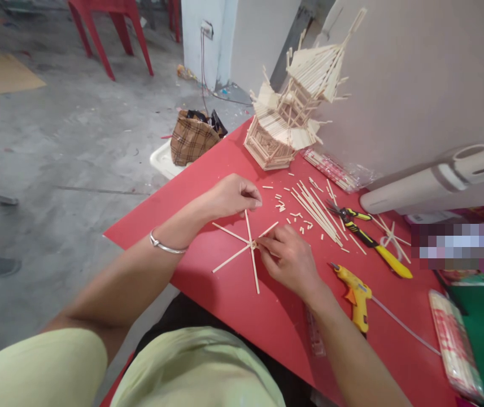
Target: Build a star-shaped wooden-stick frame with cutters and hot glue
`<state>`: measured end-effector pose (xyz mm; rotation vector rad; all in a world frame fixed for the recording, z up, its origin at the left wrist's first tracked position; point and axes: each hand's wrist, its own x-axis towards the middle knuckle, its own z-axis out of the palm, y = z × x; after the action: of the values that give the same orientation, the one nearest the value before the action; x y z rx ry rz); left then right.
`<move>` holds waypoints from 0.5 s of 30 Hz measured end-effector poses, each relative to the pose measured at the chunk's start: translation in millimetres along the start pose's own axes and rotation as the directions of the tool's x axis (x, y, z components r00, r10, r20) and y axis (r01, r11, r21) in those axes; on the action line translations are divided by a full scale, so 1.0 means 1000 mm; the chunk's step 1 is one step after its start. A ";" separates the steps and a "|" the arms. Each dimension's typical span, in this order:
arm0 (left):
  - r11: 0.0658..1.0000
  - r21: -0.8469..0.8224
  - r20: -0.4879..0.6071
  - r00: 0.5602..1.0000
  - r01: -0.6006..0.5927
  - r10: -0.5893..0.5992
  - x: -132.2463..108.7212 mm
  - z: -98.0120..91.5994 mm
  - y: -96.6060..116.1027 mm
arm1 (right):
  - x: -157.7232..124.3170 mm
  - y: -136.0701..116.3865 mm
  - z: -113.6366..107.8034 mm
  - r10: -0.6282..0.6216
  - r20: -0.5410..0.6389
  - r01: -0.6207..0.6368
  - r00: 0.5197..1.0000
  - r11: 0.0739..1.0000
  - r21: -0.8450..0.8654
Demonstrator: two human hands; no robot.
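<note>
Several thin wooden sticks form a star-shaped frame [231, 258] lying on the red table [220, 294]. My right hand [288, 257] is at the right of its centre, thumb and fingers pinched on something small by the hub that I cannot make out. Just above the frame's upper stick is my left hand [235, 196], its fingers curled and pressed together; what they hold, if anything, is too small to tell. Short cut pieces [281, 207] and a bundle of long sticks [315, 215] lie beyond my right hand.
A tiered stick tower [284, 121] stands at the back corner. To the right lie yellow-black cutters [364, 234], a yellow glue gun [358, 294] with its cord, a white cylinder [419, 189] and packed sticks [453, 339]. A plaid bag [193, 138] is beyond the table's left edge.
</note>
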<state>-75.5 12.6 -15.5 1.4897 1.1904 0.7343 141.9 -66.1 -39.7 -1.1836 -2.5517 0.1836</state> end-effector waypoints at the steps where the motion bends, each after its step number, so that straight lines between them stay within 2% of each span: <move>1: 1.000 0.000 0.003 1.000 -0.003 0.003 0.000 0.000 -0.001 | 0.000 0.000 0.000 0.001 0.003 -0.001 1.000 1.000 -0.003; 10: 0.999 0.053 0.033 0.999 -0.007 0.005 0.001 -0.001 -0.003 | 0.000 0.001 0.002 0.001 0.017 0.000 1.000 1.000 -0.018; 13: 0.971 0.225 0.129 0.990 -0.076 0.048 -0.002 -0.004 -0.005 | 0.000 0.001 0.002 -0.001 0.014 0.001 1.000 1.000 -0.017; 15: 0.909 0.387 0.196 0.977 -0.156 0.084 -0.003 -0.006 -0.006 | 0.000 0.001 0.001 -0.003 0.018 0.003 1.000 1.000 -0.012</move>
<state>-83.5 11.2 -19.5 1.9416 1.1661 0.4401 142.1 -65.5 -41.2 -1.1879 -2.5737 0.1797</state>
